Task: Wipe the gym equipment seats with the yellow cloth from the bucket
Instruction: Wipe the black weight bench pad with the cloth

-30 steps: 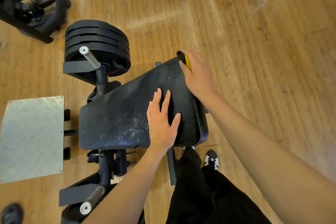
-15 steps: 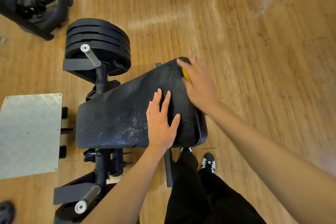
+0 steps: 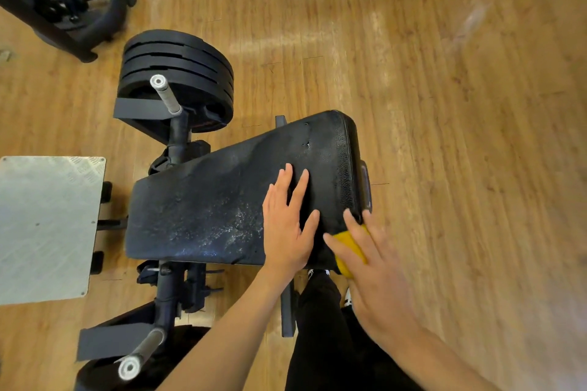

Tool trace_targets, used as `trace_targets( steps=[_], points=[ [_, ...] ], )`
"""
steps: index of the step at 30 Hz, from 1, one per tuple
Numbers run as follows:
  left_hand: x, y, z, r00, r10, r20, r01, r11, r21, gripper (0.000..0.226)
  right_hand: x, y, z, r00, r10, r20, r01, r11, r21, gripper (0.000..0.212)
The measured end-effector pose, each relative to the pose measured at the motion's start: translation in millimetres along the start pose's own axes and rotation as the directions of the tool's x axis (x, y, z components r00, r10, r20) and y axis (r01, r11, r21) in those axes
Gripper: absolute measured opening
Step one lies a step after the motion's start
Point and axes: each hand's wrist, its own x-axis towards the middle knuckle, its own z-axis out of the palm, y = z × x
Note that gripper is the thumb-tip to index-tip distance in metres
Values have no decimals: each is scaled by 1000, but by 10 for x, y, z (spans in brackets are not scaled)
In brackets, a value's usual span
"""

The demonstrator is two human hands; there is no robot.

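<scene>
Yellow cloth (image 3: 349,244) sits under your R hand (image 3: 371,260) at near R corner of the seat pad (image 3: 206,200). R fingers spread, pressing it down. L hand (image 3: 287,222) lies flat on pad, fingers spread. Cloth is likely soft, light, damp: hold by palm pressure at its centre.

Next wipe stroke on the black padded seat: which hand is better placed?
Right. The right hand presses the yellow cloth against the black padded seat at its near right corner, fingers spread over it. The left hand lies flat on the seat, holds nothing, and seems to be bracing.
</scene>
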Motion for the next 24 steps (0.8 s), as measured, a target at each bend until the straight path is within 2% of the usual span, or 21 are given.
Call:
trace_targets(
  steps=[3, 7, 10, 12, 16, 20, 24],
  points=[
    [1, -3, 2, 1000, -7, 2, 7, 1000, -1, 62, 297, 38, -34, 998, -46, -33, 46, 999, -12, 74],
    [7, 0, -3, 1000, -19, -5, 19, 1000, -14, 64, 1453, 147, -154, 994, 53, -100, -59, 996, -65, 66],
    [-1, 2, -3, 1000, -20, -16, 19, 999, -31, 64, 2134, 248, -177, 995, 77, -71, -85, 989, -119, 55],
    [-10, 0, -8, 1000, -21, -22, 20, 999, -35, 64, 2317, 269, -196, 994, 103, -46, -106, 990, -89, 49],
    [-12, -10, -9, 1000, -19, -18, 19, 999, -33, 64, 1884, 210, -128, 984, 113, -137, -110, 994, 27, 49],
    [-12, 5, -4, 999, -31, -14, 31, 999, -23, 62, 819, 36, -43, 987, 107, -121, -101, 994, 49, 60],
    [-6, -19, 13, 999, -18, -31, 18, 1000, -15, 57, 220, -81, 20, 998, 48, -47, -52, 995, -88, 71]
  ],
)
